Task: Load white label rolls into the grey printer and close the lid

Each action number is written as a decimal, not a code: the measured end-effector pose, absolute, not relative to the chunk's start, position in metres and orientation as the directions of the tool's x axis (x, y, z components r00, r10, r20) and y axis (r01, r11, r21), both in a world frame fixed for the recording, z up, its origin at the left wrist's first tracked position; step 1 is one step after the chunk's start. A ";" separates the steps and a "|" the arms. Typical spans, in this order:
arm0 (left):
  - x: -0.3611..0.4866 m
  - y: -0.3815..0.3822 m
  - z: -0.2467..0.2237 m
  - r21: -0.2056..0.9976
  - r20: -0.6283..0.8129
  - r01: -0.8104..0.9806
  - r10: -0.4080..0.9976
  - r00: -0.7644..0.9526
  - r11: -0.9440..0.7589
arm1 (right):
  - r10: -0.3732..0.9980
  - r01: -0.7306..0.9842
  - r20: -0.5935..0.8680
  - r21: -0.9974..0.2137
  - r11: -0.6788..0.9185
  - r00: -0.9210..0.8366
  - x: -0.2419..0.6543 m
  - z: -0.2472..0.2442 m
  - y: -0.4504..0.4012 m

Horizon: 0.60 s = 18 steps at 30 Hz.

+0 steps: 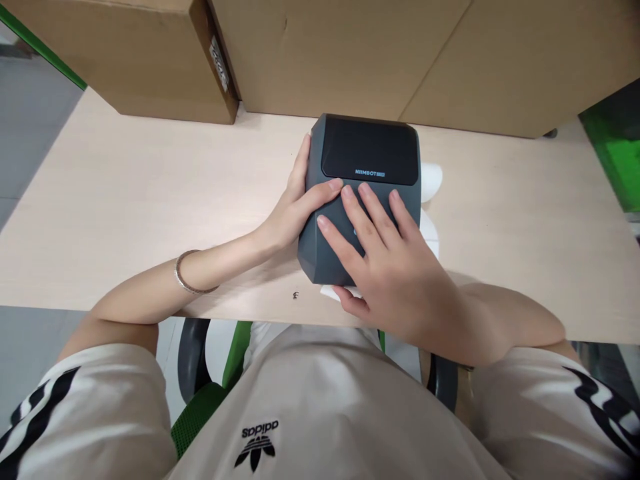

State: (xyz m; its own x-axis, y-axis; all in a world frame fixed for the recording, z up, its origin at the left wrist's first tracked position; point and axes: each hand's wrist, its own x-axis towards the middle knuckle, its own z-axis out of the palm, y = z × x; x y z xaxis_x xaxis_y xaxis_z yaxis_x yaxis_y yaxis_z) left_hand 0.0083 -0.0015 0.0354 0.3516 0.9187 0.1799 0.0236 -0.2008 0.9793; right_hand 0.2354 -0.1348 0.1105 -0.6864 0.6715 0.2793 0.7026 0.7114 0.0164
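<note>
- Dark grey NIIMBOT device (336, 210): centre of the frame, over the pale table (125, 200); black panel (370, 148) at its upper end.
- Left hand (287, 217): clasps the device's left edge, thumb across the front, fingers along the side.
- Right hand (400, 270): fingers extended and fanned apart, laid against the front face.
- White paper (431, 181): I see it protruding, right of centre.
- Cardboard boxes (160, 73): upper left and top of the frame.
</note>
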 end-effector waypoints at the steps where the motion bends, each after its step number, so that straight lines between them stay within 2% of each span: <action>1: 0.007 0.001 0.033 0.978 0.190 0.013 0.910 0.368 -0.209 | 0.659 0.692 0.278 0.033 0.721 -0.699 0.237 0.112 -0.135; 8: 0.001 0.011 0.018 0.973 0.217 -0.026 0.881 0.421 -0.227 | 0.567 0.596 0.228 0.084 0.798 -0.791 0.256 0.121 -0.130; 13: 0.007 0.010 0.017 0.957 0.277 -0.031 0.879 0.388 -0.287 | 0.548 0.590 0.281 0.090 0.802 -0.788 0.269 0.120 -0.130; 18: 0.011 0.006 0.016 0.951 0.303 -0.043 0.891 0.338 -0.308 | 0.497 0.501 0.142 -0.007 0.865 -0.856 0.295 0.132 -0.117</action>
State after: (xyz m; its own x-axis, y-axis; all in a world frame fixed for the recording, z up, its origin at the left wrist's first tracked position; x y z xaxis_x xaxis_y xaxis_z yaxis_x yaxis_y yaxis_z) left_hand 0.0111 0.0063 0.0159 0.3376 0.8910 0.3035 -0.0428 -0.3075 0.9506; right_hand 0.2953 -0.1171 0.1323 -0.8561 0.4969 0.1423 0.5012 0.8653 -0.0065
